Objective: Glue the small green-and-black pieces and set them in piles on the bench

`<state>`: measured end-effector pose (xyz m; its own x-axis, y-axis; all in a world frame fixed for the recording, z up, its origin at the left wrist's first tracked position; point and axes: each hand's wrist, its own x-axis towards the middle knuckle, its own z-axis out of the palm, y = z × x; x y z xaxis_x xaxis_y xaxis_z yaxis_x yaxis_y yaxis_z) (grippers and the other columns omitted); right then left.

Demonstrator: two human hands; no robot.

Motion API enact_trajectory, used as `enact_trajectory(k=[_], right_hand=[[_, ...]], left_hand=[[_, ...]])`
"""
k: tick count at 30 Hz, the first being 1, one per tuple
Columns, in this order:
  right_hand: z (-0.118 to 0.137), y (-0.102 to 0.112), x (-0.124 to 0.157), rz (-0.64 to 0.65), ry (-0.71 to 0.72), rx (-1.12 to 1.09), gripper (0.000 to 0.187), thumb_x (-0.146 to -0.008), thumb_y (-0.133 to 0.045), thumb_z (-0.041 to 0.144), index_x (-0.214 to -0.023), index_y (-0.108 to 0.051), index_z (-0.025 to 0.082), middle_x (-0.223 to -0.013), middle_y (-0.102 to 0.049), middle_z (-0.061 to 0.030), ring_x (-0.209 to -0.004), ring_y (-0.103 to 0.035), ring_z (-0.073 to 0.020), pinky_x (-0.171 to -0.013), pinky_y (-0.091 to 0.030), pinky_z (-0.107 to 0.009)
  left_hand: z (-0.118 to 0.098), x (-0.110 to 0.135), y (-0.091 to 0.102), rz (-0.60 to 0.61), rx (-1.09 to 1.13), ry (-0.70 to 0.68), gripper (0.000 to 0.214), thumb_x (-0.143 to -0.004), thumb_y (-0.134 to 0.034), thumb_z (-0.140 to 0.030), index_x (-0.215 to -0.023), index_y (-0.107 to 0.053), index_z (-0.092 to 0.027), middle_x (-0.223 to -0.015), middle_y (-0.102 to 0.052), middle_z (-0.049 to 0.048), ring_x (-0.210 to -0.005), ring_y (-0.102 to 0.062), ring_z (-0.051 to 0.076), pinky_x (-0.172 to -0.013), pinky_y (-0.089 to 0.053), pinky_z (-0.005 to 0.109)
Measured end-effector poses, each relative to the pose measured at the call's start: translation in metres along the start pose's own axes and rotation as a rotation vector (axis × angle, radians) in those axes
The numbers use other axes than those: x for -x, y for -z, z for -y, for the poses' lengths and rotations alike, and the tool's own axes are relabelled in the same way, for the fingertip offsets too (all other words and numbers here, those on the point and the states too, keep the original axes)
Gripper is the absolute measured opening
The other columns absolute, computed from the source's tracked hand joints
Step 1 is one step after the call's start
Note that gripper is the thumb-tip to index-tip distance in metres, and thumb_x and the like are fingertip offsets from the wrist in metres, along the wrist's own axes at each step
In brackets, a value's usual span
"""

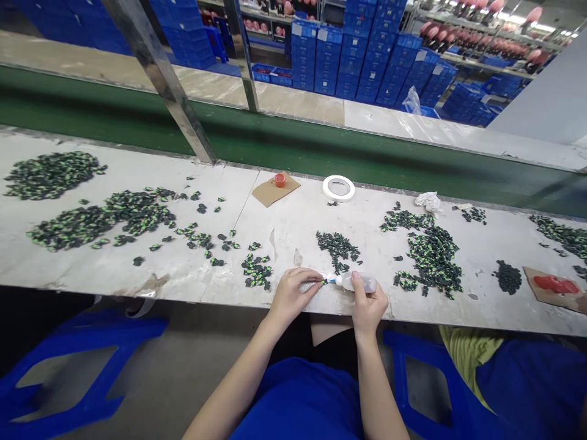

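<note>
Head | L hand [291,294] angled R, pinching pc [324,282] | R hand [369,305] gripping btl [364,283]

On the white surface [220,194], a tape roll [338,197] lies near a brown cardboard piece [268,195], which carries a small red cup [279,179]. Beyond the green strip [321,143], blue crates [352,66] stand stacked.

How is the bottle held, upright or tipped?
Tipped: the bottle lies roughly sideways in the right hand, its blue tip pointing toward the small piece in the left hand.
</note>
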<state>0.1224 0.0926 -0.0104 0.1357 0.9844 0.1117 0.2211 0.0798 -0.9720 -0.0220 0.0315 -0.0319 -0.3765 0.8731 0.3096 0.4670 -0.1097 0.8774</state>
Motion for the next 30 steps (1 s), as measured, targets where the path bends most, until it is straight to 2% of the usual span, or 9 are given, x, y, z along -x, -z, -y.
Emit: enact_trajectory(k=[5, 9, 12, 16, 19, 22, 25, 27, 30], right_hand=[[-0.004, 0.003, -0.002, -0.045, -0.001, -0.079, 0.039, -0.067, -0.071, 0.051, -0.064, -0.062, 0.013, -0.057, -0.062, -0.0021, -0.056, -0.058, -0.0168, -0.053, -0.047, -0.027], [-0.011, 0.014, -0.013, -0.174, -0.016, -0.233, 0.037, -0.070, -0.069, 0.049, -0.068, -0.061, 0.014, -0.059, -0.060, -0.0003, -0.052, -0.054, -0.0140, -0.050, -0.045, -0.027], [-0.012, 0.022, -0.026, -0.208, 0.024, -0.247, 0.036, -0.065, -0.074, 0.044, -0.080, -0.062, 0.014, -0.074, -0.066, -0.0040, -0.066, -0.062, -0.0179, -0.062, -0.052, -0.032], [-0.012, 0.024, -0.043, -0.146, 0.085, -0.227, 0.049, -0.053, -0.082, 0.036, -0.089, -0.055, 0.017, -0.083, -0.067, -0.0060, -0.079, -0.066, -0.0215, -0.078, -0.053, -0.039], [-0.017, 0.019, -0.051, -0.076, 0.113, -0.191, 0.056, -0.052, -0.081, 0.034, -0.096, -0.051, 0.018, -0.085, -0.067, -0.0062, -0.084, -0.066, -0.0217, -0.082, -0.052, -0.041], [-0.022, 0.015, -0.054, -0.062, 0.138, -0.132, 0.053, -0.057, -0.078, 0.036, -0.099, -0.051, 0.018, -0.092, -0.066, -0.0082, -0.089, -0.065, -0.0216, -0.084, -0.051, -0.040], [-0.023, 0.015, -0.054, -0.103, 0.138, -0.081, 0.052, -0.061, -0.075, 0.038, -0.102, -0.051, 0.017, -0.096, -0.065, -0.0100, -0.090, -0.064, -0.0219, -0.086, -0.050, -0.040], [-0.021, 0.018, -0.052, -0.136, 0.171, -0.011, 0.059, -0.062, -0.075, 0.040, -0.110, -0.050, 0.016, -0.102, -0.064, -0.0129, -0.094, -0.062, -0.0236, -0.087, -0.049, -0.042], [-0.018, 0.023, -0.040, -0.295, 0.331, 0.179, 0.068, -0.065, -0.077, 0.043, -0.120, -0.048, 0.014, -0.110, -0.060, -0.0170, -0.098, -0.058, -0.0266, -0.086, -0.048, -0.044]], left_hand=[[0.000, 0.000, 0.000, 0.013, 0.011, -0.002, 0.005, -0.078, -0.067, -0.021, -0.081, -0.071, -0.020, -0.085, -0.074, 0.0059, -0.079, -0.071, 0.020, -0.075, -0.059, 0.033], [-0.003, 0.000, 0.003, 0.038, 0.063, 0.021, 0.006, -0.079, -0.066, -0.022, -0.083, -0.070, -0.019, -0.087, -0.074, 0.0066, -0.080, -0.072, 0.020, -0.076, -0.059, 0.033], [-0.006, -0.002, 0.006, 0.073, 0.108, 0.063, 0.008, -0.078, -0.066, -0.022, -0.085, -0.070, -0.019, -0.088, -0.074, 0.0062, -0.080, -0.072, 0.020, -0.077, -0.059, 0.033], [-0.008, -0.012, 0.005, 0.046, -0.007, 0.069, 0.010, -0.080, -0.064, -0.024, -0.085, -0.071, -0.020, -0.090, -0.075, 0.0058, -0.086, -0.070, 0.021, -0.081, -0.057, 0.035], [-0.009, -0.024, -0.003, 0.024, -0.152, 0.007, 0.008, -0.079, -0.064, -0.022, -0.082, -0.071, -0.021, -0.085, -0.074, 0.0048, -0.086, -0.068, 0.022, -0.080, -0.055, 0.037], [-0.012, -0.034, -0.014, 0.036, -0.248, -0.053, 0.009, -0.077, -0.065, -0.017, -0.081, -0.071, -0.023, -0.082, -0.073, 0.0035, -0.087, -0.064, 0.023, -0.078, -0.053, 0.038], [-0.018, -0.039, -0.027, 0.076, -0.315, -0.075, 0.014, -0.076, -0.067, -0.014, -0.085, -0.071, -0.024, -0.082, -0.072, 0.0035, -0.088, -0.060, 0.025, -0.077, -0.050, 0.039], [-0.020, -0.040, -0.034, 0.118, -0.357, -0.096, 0.015, -0.076, -0.068, -0.014, -0.087, -0.072, -0.023, -0.085, -0.072, 0.0046, -0.090, -0.058, 0.026, -0.077, -0.048, 0.041], [-0.016, -0.039, -0.036, 0.164, -0.412, -0.157, 0.010, -0.078, -0.067, -0.016, -0.083, -0.073, -0.023, -0.093, -0.071, 0.0061, -0.094, -0.056, 0.028, -0.077, -0.046, 0.041]])
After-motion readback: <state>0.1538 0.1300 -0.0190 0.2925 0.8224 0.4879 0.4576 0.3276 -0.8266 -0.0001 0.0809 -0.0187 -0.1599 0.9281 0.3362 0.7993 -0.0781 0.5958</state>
